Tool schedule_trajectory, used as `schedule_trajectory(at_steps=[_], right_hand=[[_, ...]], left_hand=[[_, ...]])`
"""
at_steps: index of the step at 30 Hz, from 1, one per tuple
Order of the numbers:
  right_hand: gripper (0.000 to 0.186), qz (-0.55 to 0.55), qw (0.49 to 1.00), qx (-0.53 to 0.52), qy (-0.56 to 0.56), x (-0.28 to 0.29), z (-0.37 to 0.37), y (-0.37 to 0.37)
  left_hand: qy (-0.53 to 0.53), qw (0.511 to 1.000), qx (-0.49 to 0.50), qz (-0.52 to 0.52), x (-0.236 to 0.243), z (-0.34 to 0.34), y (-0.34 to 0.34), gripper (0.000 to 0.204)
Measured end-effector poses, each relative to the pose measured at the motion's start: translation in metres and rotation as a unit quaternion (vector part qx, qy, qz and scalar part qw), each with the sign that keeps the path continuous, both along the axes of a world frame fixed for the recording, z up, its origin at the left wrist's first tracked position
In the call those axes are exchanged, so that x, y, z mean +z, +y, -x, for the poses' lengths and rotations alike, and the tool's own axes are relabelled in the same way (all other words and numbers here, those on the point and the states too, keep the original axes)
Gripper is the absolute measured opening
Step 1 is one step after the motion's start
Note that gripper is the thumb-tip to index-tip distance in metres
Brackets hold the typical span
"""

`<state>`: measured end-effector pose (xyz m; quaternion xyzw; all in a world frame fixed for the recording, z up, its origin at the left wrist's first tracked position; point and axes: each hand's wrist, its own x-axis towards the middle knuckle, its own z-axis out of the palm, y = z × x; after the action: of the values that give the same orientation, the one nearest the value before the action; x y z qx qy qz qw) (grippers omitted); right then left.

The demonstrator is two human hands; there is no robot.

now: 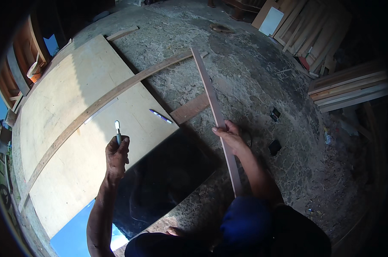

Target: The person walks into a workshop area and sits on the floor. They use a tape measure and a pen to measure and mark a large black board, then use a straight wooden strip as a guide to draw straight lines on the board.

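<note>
My left hand (116,157) is closed around the handle of a slim glass cutter (118,132), its pale metal head pointing up and away from me. Below it lies a dark, glossy sheet of glass (166,171), reflecting sky at its lower left end. The sheet sits along the near edge of a large plywood board (130,111). In my right hand (232,137) is a long, straight wooden strip (210,92), slanting from near my lap up to the far side. A blue and white pen (160,116) rests on the board.
A long wooden batten (102,95) crosses the plywood. A short plank (190,108) juts past its right edge. Two small dark objects, one a black square (275,147), lie on the cracked concrete floor (262,81). Stacked boards (352,88) stand right; an orange bucket (34,73) sits left.
</note>
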<state>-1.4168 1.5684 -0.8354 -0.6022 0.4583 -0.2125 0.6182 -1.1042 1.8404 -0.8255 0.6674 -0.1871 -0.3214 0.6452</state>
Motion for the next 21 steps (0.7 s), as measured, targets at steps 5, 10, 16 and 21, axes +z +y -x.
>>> schedule_trajectory(at_steps=[5,10,16,21], right_hand=[[0.047,-0.182,0.981,0.017,-0.064,-0.008,-0.021,-0.027],[0.055,-0.229,0.957,-0.024,-0.174,0.012,-0.031,-0.012],[0.014,-0.268,0.903,0.024,-0.336,0.041,-0.017,0.000],[0.009,-0.264,0.887,0.051,-0.376,0.073,-0.014,0.017]], left_hand=[[0.131,0.978,-0.130,-0.096,0.048,0.103,-0.053,0.028],[0.168,0.943,-0.262,-0.114,0.066,0.187,-0.085,0.037],[0.258,0.941,-0.221,0.001,0.061,0.197,-0.101,0.024],[0.237,0.952,-0.163,0.100,0.084,0.191,-0.108,0.010]])
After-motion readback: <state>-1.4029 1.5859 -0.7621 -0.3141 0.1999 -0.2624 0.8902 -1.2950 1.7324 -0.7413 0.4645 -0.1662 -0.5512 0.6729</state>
